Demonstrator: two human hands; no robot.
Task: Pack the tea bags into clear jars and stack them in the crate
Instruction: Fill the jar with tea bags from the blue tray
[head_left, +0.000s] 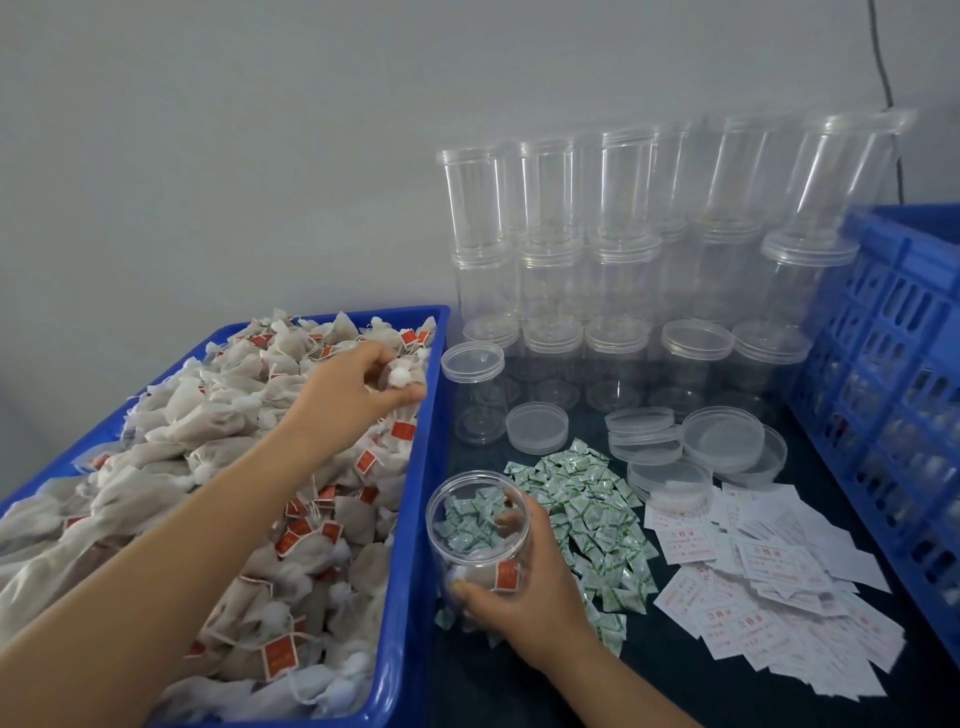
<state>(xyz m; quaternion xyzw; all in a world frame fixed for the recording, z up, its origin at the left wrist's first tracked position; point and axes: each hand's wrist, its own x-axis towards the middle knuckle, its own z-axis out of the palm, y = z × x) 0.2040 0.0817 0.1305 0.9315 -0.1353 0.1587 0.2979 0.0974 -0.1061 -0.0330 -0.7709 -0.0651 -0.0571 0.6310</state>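
A blue bin (415, 519) on the left is heaped with white cloth tea bags (218, 467) bearing red tags. My left hand (353, 389) reaches over the heap near the bin's far right corner and pinches one tea bag (400, 376). My right hand (524, 587) grips an open clear jar (478, 525) standing on the dark table beside the bin; a tea bag with a red tag lies at its bottom. The blue crate (883, 364) stands at the right edge.
Stacked empty clear jars (623, 249) line the back wall. Loose clear lids (722, 441) lie in front of them, and one lidded jar (472, 395) stands near the bin. Small green-white sachets (587, 499) and white paper slips with red print (769, 587) are spread over the table.
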